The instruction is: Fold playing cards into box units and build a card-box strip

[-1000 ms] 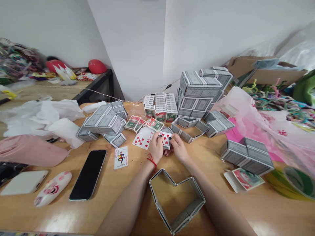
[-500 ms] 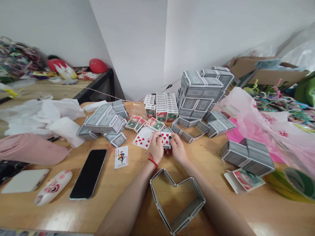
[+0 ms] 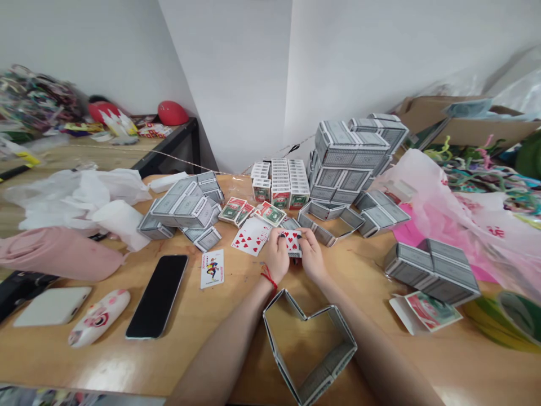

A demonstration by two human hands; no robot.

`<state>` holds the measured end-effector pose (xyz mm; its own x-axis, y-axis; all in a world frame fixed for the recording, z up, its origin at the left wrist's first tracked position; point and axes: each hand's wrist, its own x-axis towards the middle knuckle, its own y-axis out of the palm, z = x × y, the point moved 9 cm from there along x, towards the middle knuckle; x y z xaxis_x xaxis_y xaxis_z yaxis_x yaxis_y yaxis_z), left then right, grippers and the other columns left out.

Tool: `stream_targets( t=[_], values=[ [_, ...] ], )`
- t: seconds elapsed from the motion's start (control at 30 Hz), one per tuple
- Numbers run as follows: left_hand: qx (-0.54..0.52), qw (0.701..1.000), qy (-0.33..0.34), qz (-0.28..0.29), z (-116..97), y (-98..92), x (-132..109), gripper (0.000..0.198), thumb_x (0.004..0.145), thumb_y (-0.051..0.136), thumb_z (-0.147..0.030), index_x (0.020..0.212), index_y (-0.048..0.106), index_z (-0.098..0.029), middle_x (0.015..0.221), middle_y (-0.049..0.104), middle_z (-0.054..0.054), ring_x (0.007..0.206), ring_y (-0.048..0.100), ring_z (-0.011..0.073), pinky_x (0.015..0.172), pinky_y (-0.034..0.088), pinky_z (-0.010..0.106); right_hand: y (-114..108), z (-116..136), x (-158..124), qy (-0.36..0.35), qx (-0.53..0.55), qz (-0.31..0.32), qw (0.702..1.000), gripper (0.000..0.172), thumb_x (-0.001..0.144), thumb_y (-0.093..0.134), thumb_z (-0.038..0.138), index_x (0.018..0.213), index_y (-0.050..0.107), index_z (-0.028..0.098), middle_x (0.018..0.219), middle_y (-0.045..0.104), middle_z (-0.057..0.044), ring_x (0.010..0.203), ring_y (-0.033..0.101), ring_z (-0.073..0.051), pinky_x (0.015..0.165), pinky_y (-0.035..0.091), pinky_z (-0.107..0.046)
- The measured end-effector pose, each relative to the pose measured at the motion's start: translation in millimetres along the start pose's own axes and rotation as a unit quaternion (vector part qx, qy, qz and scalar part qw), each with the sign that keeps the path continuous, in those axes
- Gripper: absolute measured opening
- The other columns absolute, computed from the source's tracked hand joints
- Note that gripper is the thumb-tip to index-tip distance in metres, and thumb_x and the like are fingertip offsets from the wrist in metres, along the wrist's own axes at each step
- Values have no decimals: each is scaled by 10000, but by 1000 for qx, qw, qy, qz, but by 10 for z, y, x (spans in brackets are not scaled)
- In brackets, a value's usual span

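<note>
Between my two hands is a playing card (image 3: pixel 293 241) with red hearts facing up, a grey patterned edge showing beneath it. My left hand (image 3: pixel 278 252), with a red string at the wrist, grips its left side, the thumb on top. On the right side, my right hand (image 3: pixel 310 255) pinches it the same way. Loose heart cards (image 3: pixel 249 238) lie left of my left hand, and a joker card (image 3: pixel 212 269) lies further left. A heart-shaped frame of folded cards (image 3: pixel 315 372) stands between my forearms. Another card frame (image 3: pixel 329 223) sits beyond my right hand.
Joined card blocks (image 3: pixel 353 146) are stacked at the back right, others (image 3: pixel 186 206) at the left. Card boxes (image 3: pixel 280 183) stand in rows at the back. A phone (image 3: pixel 157 296), a white patterned case (image 3: pixel 99 317) and green-yellow tape (image 3: pixel 507 318) lie on the table (image 3: pixel 169 366).
The whole view has shifted slightly, so things appear a little further right. Both hands keep hold of the heart card, with little change in grip.
</note>
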<state>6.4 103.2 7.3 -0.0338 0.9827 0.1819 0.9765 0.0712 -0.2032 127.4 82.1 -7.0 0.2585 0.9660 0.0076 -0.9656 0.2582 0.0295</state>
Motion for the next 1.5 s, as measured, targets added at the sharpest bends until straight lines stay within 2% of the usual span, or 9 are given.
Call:
stream_targets(
  t=[0.13, 0.37, 0.97, 1.33, 1.5],
  values=[
    [-6, 1000, -1, -15, 9, -14, -13, 138, 786, 346, -131, 808, 470, -188, 842, 547, 24, 805, 517, 140, 736, 427, 259, 15, 2, -3, -1, -1, 7, 1000, 127, 733, 391, 250, 822, 479, 228, 646, 444, 32, 560, 407, -127, 486, 357, -228],
    [-15, 1000, 1, -21, 28, -23, -9, 160, 775, 343, -121, 799, 487, -184, 867, 561, 31, 844, 525, 144, 758, 429, 267, 2, 21, 17, -47, -24, -2, 999, 126, 723, 397, 232, 807, 491, 216, 687, 486, 25, 638, 448, -139, 595, 376, -252],
    [-16, 999, 15, -27, 3, -19, -27, 156, 767, 348, -116, 772, 487, -186, 847, 557, 28, 823, 520, 138, 766, 424, 270, -15, 14, 50, -53, -22, 7, 998, 66, 693, 405, 222, 692, 471, 215, 653, 454, 24, 638, 423, -141, 596, 364, -252],
    [-11, 999, 6, -38, -35, -74, -34, 153, 741, 348, -125, 709, 483, -187, 764, 554, 14, 746, 513, 130, 711, 423, 248, 50, 55, 16, -72, -26, 45, 996, 40, 689, 453, 223, 658, 477, 213, 616, 436, 31, 618, 414, -136, 573, 356, -242],
    [-44, 997, -16, -57, -26, -134, -36, 153, 719, 356, -136, 667, 491, -187, 698, 547, 1, 687, 504, 123, 668, 419, 240, 74, 106, -19, -79, -39, 65, 994, 63, 695, 480, 227, 676, 539, 215, 639, 496, 18, 634, 456, -146, 584, 382, -260]
  ],
)
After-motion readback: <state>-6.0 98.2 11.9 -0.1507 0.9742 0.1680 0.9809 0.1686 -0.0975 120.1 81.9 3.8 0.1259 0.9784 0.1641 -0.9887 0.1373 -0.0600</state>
